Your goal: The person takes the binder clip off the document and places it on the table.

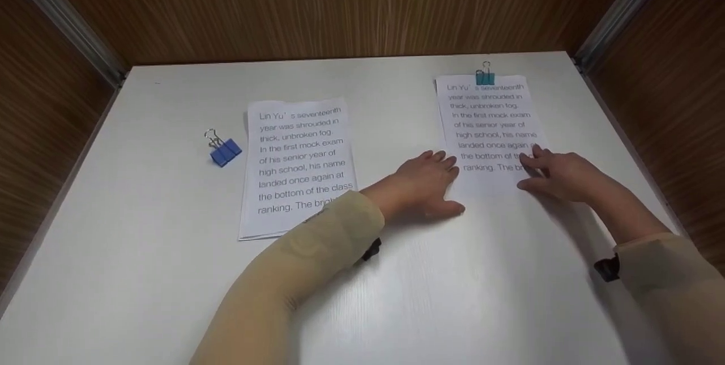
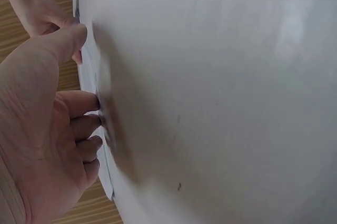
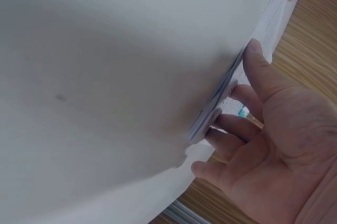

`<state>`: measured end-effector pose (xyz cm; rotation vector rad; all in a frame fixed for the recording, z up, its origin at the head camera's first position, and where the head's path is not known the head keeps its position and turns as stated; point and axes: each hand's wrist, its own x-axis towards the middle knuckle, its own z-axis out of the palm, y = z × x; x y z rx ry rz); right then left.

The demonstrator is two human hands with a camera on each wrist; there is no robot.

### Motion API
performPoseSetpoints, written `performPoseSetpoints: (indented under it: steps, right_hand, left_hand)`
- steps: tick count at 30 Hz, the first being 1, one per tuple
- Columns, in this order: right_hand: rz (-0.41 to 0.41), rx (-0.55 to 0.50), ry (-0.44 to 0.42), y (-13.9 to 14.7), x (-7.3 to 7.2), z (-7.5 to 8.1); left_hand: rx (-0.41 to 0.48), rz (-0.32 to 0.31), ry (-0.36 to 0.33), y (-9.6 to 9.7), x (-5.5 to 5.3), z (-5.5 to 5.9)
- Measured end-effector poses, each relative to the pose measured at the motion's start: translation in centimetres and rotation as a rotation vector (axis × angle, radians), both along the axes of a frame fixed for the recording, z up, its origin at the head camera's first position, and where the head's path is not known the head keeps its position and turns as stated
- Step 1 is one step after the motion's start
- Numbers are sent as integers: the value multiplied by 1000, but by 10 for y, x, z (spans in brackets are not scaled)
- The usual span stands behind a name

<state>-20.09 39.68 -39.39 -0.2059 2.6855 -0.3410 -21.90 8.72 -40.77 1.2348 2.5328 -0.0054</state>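
A stack of printed sheets [image 1: 490, 127] lies at the right of the white table, with a teal binder clip [image 1: 485, 78] on its far edge. My left hand [image 1: 427, 185] lies at the stack's lower left side, fingertips right at the edge and thumb spread toward me. On the opposite side, my right hand [image 1: 572, 177] touches the stack's right edge with thumb and fingertips. In the right wrist view, the layered sheet edges [image 3: 218, 95] show along the thumb and fingers. Part of the stack's lower right is hidden behind the right hand.
A second stack of printed sheets [image 1: 300, 149] lies to the left, partly covered by the left sleeve [image 1: 323, 240]. A blue binder clip [image 1: 225, 152] with raised wire handles sits left of it. Wood-grain panels [image 1: 340, 8] enclose the white table [image 1: 396, 308] at the back and sides.
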Motion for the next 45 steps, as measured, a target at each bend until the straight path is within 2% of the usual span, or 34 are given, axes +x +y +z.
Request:
performPoseSetpoints:
  steps: [10, 16, 22, 29, 38, 45]
  right_hand:
    - [44, -5, 34, -20, 14, -4]
    - [78, -12, 59, -39, 22, -5]
    - [102, -25, 84, -60, 30, -5]
    - [113, -42, 100, -80, 43, -7]
    - [138, -44, 116, -102, 56, -7]
    - [168, -51, 158, -118, 66, -7]
  left_hand:
    - [-29, -23, -2, -21, 12, 3]
    - [-3, -22, -17, -43, 22, 3]
    - [19, 7, -43, -66, 34, 5]
    - [22, -17, -27, -86, 45, 2]
    - [82, -5, -42, -114, 65, 4]
    - [74, -19, -24, -130, 75, 1]
